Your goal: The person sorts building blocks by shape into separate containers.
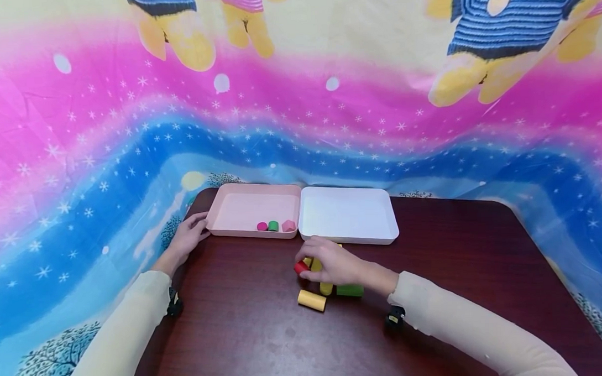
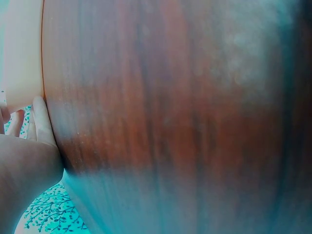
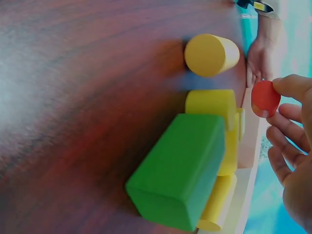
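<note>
My right hand [image 1: 328, 264] pinches a small red block [image 1: 301, 267] between thumb and fingertips, just above the dark wooden table [image 1: 433, 272]; the red block [image 3: 265, 99] shows clearly in the right wrist view. Under and beside that hand lie a yellow cylinder [image 1: 312, 300], more yellow blocks [image 3: 210, 103] and a green block [image 1: 350, 290] [image 3: 178, 168]. My left hand [image 1: 188, 236] rests at the left end of a pink tray [image 1: 232, 204], fingers touching its rim. The pink tray [image 2: 19, 58] holds a magenta, a green and a pink piece [image 1: 274, 226].
A white tray [image 1: 349, 214] stands right of the pink one, against the table's far edge. A colourful cloth with stars and cartoon bears [image 1: 298, 99] hangs behind and drapes around the table. Bare tabletop lies in front and to the right.
</note>
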Available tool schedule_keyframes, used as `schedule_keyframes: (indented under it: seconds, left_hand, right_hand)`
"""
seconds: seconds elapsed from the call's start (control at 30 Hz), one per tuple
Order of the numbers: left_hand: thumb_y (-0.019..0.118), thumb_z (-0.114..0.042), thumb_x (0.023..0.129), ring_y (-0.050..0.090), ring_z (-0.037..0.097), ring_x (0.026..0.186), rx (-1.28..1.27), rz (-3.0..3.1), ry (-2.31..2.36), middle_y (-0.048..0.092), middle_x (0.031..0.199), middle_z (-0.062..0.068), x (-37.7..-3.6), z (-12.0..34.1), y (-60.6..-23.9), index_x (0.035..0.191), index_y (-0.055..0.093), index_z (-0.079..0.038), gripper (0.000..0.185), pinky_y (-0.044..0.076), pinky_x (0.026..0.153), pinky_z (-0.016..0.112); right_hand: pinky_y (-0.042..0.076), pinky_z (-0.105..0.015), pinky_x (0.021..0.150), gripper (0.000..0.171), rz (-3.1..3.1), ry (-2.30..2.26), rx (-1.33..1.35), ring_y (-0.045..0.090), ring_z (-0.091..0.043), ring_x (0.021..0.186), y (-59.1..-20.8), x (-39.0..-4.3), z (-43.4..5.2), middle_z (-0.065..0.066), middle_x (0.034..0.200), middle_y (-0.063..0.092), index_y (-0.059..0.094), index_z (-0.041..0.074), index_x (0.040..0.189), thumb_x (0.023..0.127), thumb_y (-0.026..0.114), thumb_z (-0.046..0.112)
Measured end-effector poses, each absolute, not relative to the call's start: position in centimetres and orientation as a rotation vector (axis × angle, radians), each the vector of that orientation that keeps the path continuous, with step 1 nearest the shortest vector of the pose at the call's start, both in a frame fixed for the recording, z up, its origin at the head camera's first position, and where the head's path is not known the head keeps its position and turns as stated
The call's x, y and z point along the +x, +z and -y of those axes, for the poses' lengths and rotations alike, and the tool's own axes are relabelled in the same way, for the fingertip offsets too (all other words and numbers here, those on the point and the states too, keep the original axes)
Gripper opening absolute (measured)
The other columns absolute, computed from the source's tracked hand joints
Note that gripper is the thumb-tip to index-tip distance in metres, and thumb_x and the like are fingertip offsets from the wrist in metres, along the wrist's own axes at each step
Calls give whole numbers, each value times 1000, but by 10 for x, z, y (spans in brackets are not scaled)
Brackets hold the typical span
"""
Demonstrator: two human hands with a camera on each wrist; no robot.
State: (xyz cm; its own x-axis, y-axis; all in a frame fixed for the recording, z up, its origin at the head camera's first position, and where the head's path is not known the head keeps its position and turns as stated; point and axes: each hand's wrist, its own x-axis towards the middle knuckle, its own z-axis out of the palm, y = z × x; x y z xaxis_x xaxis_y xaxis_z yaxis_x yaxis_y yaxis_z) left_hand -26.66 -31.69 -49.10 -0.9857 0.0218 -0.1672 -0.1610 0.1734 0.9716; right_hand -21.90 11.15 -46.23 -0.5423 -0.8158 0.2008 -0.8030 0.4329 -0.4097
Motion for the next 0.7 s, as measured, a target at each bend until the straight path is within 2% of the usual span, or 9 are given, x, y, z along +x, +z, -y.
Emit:
schedule_keyframes:
  seconds: [0.17, 0.37, 0.7]
  left_hand:
    - [42, -15, 116, 38, 45, 151, -135, -2296, 1921, 33, 165, 30, -265, 317, -491, 164, 31, 2, 52, 39, 119, 53]
    - [41, -14, 116, 37, 45, 151, -132, -2301, 1921, 33, 165, 31, -263, 316, -487, 164, 31, 3, 52, 39, 119, 54]
    - [41, -13, 116, 37, 46, 151, -131, -2294, 1930, 33, 164, 32, -262, 314, -485, 164, 31, 3, 52, 38, 120, 55]
  right_hand:
    - [59, -31, 79, 26, -2618, -796, -1443, 64, -21, 95, -454, -223, -110, 4, 105, 66, 74, 16, 117, 95, 82, 25]
    - [64, -43, 84, 27, -2547, -903, -1364, 71, -25, 96, -447, -227, -108, 3, 107, 67, 73, 11, 120, 95, 82, 19]
    - [65, -44, 83, 31, -2541, -956, -1371, 72, -26, 94, -440, -236, -112, -2, 110, 69, 72, 6, 121, 94, 83, 16]
